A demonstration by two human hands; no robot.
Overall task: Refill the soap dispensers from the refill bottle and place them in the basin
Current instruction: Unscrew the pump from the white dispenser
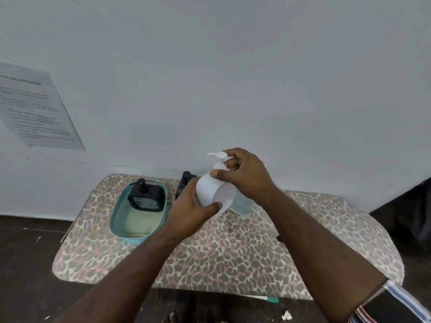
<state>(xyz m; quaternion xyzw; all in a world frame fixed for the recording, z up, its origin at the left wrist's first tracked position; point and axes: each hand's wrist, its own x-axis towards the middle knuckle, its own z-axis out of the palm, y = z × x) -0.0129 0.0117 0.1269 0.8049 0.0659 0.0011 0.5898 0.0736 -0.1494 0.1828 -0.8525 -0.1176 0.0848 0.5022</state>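
Tilting in both hands, the white pump dispenser looks plain, unlabelled.

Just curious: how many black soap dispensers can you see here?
2. One black dispenser stands inside the teal basin; another black dispenser stands on the table behind the left hand, mostly hidden.

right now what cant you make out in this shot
1. Second black dispenser, head view: mostly hidden behind the left hand and white bottle.
2. Clear bottle: top hidden by the right hand; fill level unclear.
3. Paper on the wall: text blurred, left side cut by the frame edge.
4. White bottle: opaque, contents unseen.
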